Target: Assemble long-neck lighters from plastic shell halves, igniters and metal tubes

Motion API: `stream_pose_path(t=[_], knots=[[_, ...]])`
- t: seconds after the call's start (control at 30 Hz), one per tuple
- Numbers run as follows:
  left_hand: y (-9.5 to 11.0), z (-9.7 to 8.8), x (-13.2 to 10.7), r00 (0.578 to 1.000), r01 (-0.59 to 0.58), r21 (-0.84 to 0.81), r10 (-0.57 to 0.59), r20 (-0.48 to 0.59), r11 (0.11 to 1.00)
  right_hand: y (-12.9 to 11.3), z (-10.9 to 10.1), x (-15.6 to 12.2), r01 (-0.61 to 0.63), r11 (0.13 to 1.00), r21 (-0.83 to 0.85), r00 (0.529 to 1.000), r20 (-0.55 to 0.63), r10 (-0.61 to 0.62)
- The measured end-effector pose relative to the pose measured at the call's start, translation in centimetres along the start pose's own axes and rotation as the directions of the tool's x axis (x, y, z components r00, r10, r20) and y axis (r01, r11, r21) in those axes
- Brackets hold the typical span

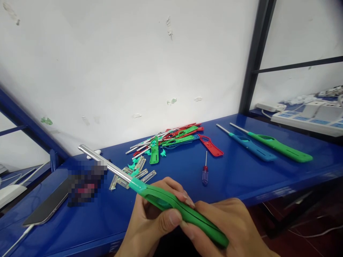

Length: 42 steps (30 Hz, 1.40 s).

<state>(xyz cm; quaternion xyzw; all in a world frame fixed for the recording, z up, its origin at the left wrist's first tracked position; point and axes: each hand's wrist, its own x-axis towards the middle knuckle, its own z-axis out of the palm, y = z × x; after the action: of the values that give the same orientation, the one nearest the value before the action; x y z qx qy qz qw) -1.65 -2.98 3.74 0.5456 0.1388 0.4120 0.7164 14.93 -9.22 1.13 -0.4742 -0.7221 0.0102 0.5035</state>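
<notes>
- Lighter (pixel 187 214), long and green, is in both our hands, raised off the worktop (pixel 177 175), its metal tube (pixel 107 164) reaching away to our left.
- Our left grip (pixel 157 217) pinches the handle (pixel 210 229) around its finger opening (pixel 161 202), thumb on the near face, fingers behind.
- Our right grip (pixel 230 221) closes on the lower handle, thumb and fingers pressed against opposite sides.
- We judge it light, with a stiff plastic shell whose matt look suggests little slip.
- The tube looks rigid but smooth and shiny, so we would expect a hold there to slide.
- A dark line runs along the handle's edge; if that is a loose joint, we favour squeezing across both faces.
- The teal collar (pixel 137 187) may steady the front, though we cannot tell how firmly it sits.
</notes>
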Motion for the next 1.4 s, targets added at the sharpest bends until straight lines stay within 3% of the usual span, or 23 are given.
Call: stream_pose_path(t=[0.17, 0.3, 0.57, 0.83, 1.07, 1.27, 1.4], knots=[[0.2, 0.4, -0.3, 0.997, -0.001, 0.03, 0.003, -0.079, 1.0, 0.2, 0.2, -0.7, 0.027, 0.998, -0.06, 0.998, 0.051, -0.023], [0.4, 0.4, -0.2, 0.997, -0.012, 0.012, 0.013, -0.075, 1.0, 0.1, 0.1, -0.5, 0.042, 0.999, -0.022, 0.995, 0.095, -0.04], [0.8, -0.7, -0.3, 0.992, -0.039, 0.11, 0.051, -0.111, 0.993, -0.3, 0.1, 0.1, -0.001, 1.0, 0.019, 0.992, 0.127, -0.002], [0.4, -0.7, 0.0, 0.991, -0.043, 0.094, 0.055, -0.122, 0.995, 0.0, 0.4, -0.8, -0.061, 0.998, 0.023, 0.985, 0.162, 0.057], [0.6, -0.5, 0.0, 0.982, -0.054, 0.131, 0.076, -0.171, 0.99, 0.2, 0.2, 0.2, -0.087, 0.992, 0.092, 0.984, 0.161, 0.072], [0.4, -0.5, 0.1, 0.982, -0.11, 0.11, 0.125, -0.144, 0.988, 0.0, -0.2, 0.6, -0.127, 0.969, 0.21, 0.992, 0.024, 0.125], [-0.1, -0.6, 0.1, 0.987, -0.057, 0.047, 0.064, -0.148, 0.997, 0.2, 0.2, 0.3, -0.105, 0.967, 0.233, 0.992, -0.048, 0.119]])
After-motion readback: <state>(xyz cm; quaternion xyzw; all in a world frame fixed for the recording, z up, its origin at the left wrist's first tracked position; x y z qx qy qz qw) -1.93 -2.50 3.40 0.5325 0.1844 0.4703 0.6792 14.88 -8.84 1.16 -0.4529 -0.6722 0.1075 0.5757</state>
